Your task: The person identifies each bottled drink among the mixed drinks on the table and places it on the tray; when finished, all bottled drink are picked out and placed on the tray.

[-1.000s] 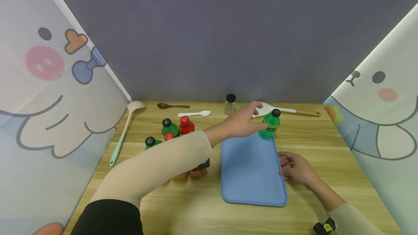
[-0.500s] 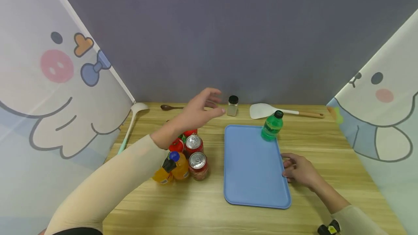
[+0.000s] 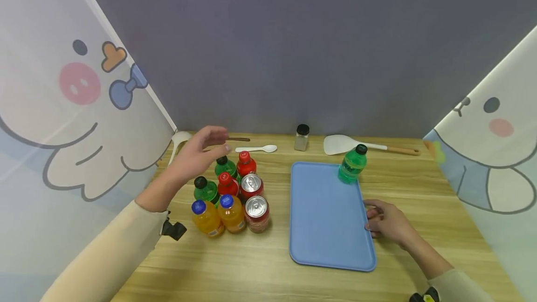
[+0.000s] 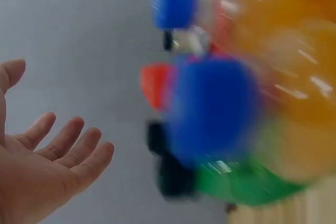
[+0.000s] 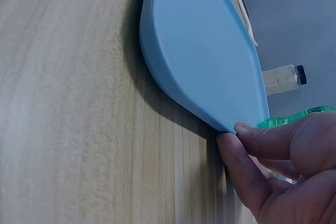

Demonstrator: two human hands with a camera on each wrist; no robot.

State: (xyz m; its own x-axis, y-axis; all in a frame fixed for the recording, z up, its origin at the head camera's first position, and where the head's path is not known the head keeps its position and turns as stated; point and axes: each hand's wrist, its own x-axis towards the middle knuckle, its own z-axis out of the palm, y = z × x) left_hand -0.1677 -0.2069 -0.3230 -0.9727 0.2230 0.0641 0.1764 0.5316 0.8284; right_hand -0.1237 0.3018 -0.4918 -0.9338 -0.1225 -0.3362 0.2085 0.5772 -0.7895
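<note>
A blue tray (image 3: 327, 218) lies on the wooden table, and a green bottle with a black cap (image 3: 351, 164) stands in its far right corner. My right hand (image 3: 375, 218) pinches the tray's right rim, thumb on top, as the right wrist view shows at the tray's edge (image 5: 210, 51). My left hand (image 3: 209, 142) hovers open above a cluster of drinks left of the tray: green bottles (image 3: 205, 190), red bottles (image 3: 245, 164), red cans (image 3: 257, 211) and orange bottles with blue caps (image 3: 205, 218). In the left wrist view the open palm (image 4: 47, 166) is beside the blurred bottles.
Along the back wall lie a pale ladle (image 3: 178, 141), a brown spoon (image 3: 239, 139), a white spoon (image 3: 257, 148), a small spice jar (image 3: 301, 137) and a white spatula with a wooden handle (image 3: 341, 143). Cartoon-printed panels close in both sides of the table.
My left hand let go of the green bottle on the tray and swung left to above the drink cluster. The right hand stayed on the tray's rim.
</note>
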